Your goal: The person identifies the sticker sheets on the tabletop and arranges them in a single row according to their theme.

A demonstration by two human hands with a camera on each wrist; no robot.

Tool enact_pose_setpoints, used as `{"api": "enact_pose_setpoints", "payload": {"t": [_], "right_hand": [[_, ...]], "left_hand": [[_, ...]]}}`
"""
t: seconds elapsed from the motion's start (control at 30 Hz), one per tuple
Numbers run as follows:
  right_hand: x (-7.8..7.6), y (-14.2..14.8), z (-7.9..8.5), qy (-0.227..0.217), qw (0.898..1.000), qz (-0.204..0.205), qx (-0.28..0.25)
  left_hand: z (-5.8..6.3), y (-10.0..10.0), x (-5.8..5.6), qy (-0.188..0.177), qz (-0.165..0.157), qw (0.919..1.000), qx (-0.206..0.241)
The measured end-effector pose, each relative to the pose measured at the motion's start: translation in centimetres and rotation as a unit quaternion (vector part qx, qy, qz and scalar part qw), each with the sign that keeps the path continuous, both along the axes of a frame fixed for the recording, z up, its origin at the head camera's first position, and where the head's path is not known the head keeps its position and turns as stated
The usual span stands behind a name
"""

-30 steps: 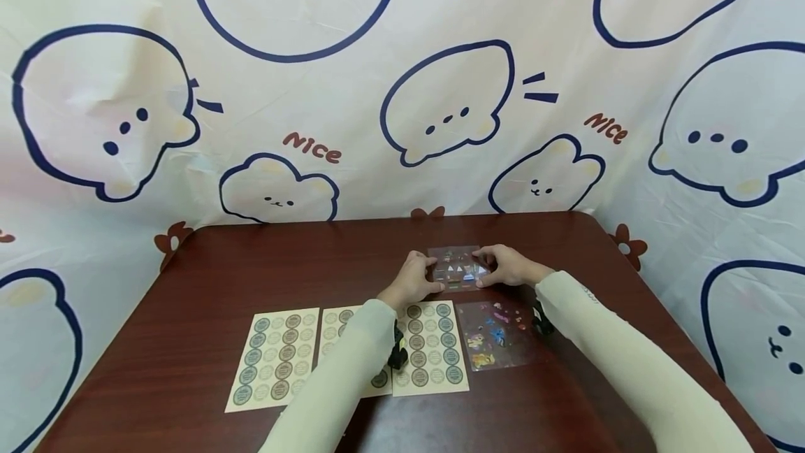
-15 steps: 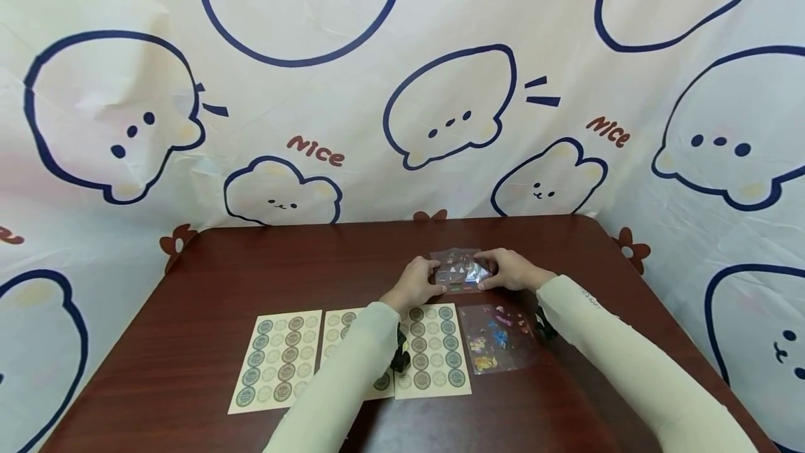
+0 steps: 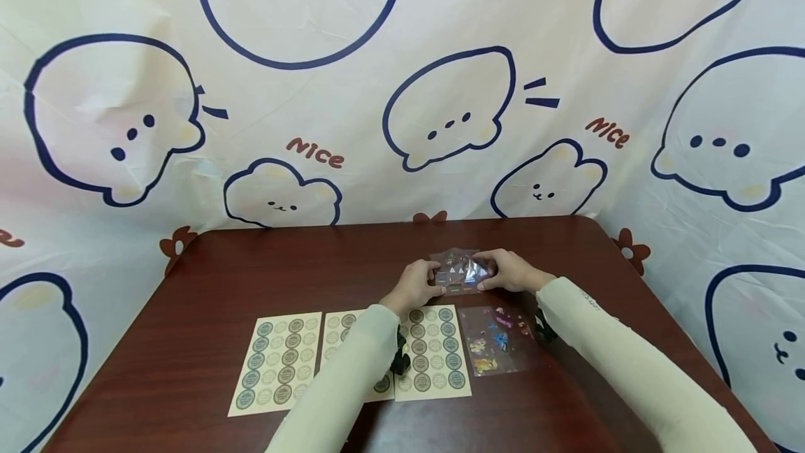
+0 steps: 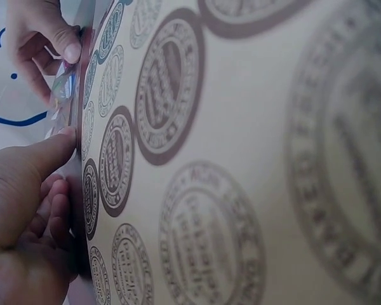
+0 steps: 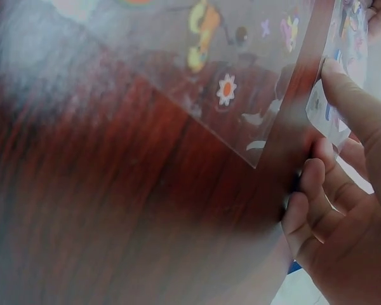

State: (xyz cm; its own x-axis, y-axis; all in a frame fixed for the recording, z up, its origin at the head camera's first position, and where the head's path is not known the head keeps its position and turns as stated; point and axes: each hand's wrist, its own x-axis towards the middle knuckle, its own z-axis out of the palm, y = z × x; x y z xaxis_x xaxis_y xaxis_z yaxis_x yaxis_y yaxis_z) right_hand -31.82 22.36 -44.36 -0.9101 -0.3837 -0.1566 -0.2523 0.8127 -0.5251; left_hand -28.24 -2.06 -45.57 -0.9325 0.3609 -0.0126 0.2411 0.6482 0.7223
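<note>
A transparent sticker sheet (image 3: 458, 272) with small coloured pictures is held near the back of the table, its middle bowed and shiny with glare. My left hand (image 3: 413, 287) pinches its left edge, and my right hand (image 3: 512, 271) pinches its right edge. In the right wrist view, the thumb of the right hand (image 5: 362, 171) presses on the near face of the clear sheet (image 5: 333, 105), with fingers curled behind. The left wrist view has the left hand (image 4: 28, 210) at the sheet's glossy edge (image 4: 62, 89), partly hidden.
Cream sheets of round label stickers (image 3: 274, 362) lie side by side at the front; my left sleeve covers part of the middle sheet (image 3: 336, 327). Right of them lies a second clear sticker sheet (image 3: 497, 341). Behind the brown table (image 3: 302, 264) hangs a patterned cloth (image 3: 358, 187).
The held clear sheet was flatter a second ago and now bulges between my hands, with more glare. Both hands keep their grip in nearly the same place. The head view has shifted slightly.
</note>
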Motion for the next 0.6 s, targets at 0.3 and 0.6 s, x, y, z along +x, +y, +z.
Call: {"api": "enact_pose_setpoints", "payload": {"t": [0.3,0.6], "right_hand": [[-0.13,-0.01,-0.22,-0.003,1.000,-0.006,-0.011],[-0.09,-0.07,-0.29,-0.011,1.000,-0.021,-0.017]], "left_hand": [[-0.17,0.18,-0.01,0.003,0.009,0.9999,0.012],[-0.26,0.23,0.31,-0.003,0.015,0.9995,0.027]]}}
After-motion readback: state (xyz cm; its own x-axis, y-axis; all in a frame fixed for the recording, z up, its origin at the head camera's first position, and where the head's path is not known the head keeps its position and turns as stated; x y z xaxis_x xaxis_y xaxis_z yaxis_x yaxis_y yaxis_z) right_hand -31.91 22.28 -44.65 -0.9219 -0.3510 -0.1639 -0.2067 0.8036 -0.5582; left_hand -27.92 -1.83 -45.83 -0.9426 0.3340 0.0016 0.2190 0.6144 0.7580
